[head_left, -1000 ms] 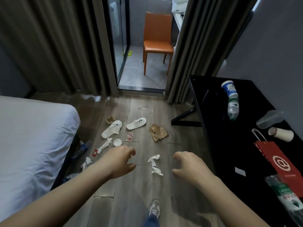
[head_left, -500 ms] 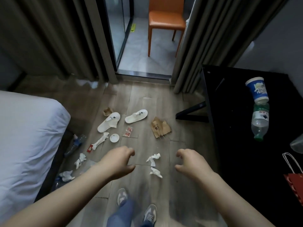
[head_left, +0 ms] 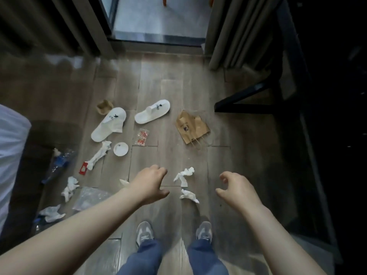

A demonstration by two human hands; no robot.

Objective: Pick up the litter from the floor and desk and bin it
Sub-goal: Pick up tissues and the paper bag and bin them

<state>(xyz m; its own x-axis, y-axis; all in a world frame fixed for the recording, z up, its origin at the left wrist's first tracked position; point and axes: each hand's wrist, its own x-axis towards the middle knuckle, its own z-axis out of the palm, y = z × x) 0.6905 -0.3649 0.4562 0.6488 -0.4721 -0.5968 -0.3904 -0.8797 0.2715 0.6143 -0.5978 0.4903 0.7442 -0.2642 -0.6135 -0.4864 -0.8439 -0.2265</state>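
Litter is scattered over the wooden floor. Two crumpled white tissues [head_left: 184, 175] [head_left: 189, 195] lie between my hands. My left hand [head_left: 151, 184] hovers just left of them, fingers loosely curled, holding nothing. My right hand [head_left: 236, 187] hangs to their right, also loosely curled and empty. Farther off lie a flattened brown paper bag [head_left: 191, 127], a red snack wrapper [head_left: 142, 136], a white lid [head_left: 120, 149], a twisted tissue [head_left: 99, 154] with a red sachet [head_left: 83, 168], and a small brown paper cup [head_left: 104, 106]. More tissues [head_left: 69, 187] and clear plastic [head_left: 90, 197] sit lower left.
Two white slippers [head_left: 109, 124] [head_left: 153, 114] lie among the litter. A bed edge [head_left: 11, 147] bounds the left, with a crushed bottle [head_left: 59, 161] beside it. The black desk [head_left: 327, 116] and its leg [head_left: 244, 98] stand on the right. Curtains flank a glass doorway [head_left: 158, 20] ahead. My shoes [head_left: 145, 232] stand below.
My view has tilted down and moved closer to the floor, so the desk top and chair have left the frame. Both hands stay empty over the tissues.
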